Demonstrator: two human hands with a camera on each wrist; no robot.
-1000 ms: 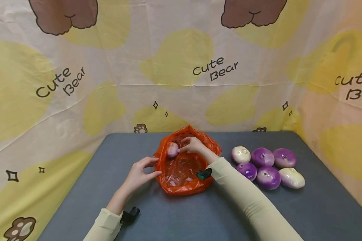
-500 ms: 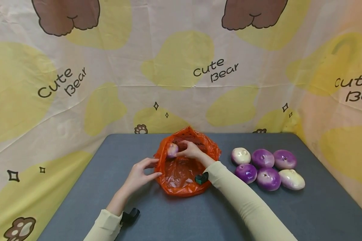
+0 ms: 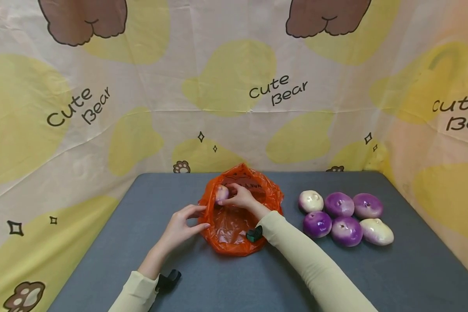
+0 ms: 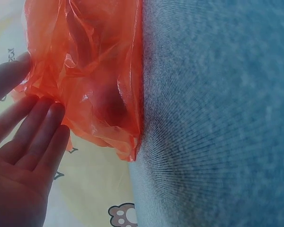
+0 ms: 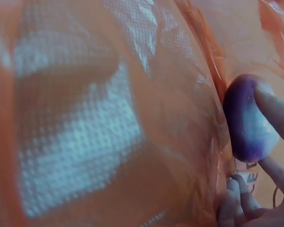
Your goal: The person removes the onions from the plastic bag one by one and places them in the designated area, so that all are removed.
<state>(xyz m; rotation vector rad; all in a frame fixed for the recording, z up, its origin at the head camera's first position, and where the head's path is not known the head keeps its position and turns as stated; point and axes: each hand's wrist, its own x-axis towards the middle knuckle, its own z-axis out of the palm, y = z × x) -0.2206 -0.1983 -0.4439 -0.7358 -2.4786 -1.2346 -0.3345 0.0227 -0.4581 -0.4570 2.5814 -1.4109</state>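
Observation:
In the head view, an orange plastic bag (image 3: pixel 234 249) stands with its mouth wide, the inside partly in sight. My right hand (image 3: pixel 241 198) reaches into it and pinches a purple-and-white onion (image 3: pixel 221 194) at the bag's left inner wall. The right wrist view shows the same onion (image 5: pixel 251 118) with a fingertip (image 5: pixel 270 104) on its pale side and another below it. My left hand (image 3: pixel 182 222) touches the left rim with fingers and thumb extended. Seen from the left wrist, those straight fingers (image 4: pixel 33 132) meet the outside of the bag (image 4: pixel 104 94), where a dark round shape shows through.
To the right of the bag, several purple and white onions (image 3: pixel 347 231) lie grouped in two rows on the grey table (image 3: pixel 203 286). A printed cloth backdrop (image 3: pixel 226 86) rises behind the table's far edge.
My right hand has shifted slightly left and now covers more of the onion, its forearm moving left too. The left hand stays at the rim, and the grouped onions keep their places.

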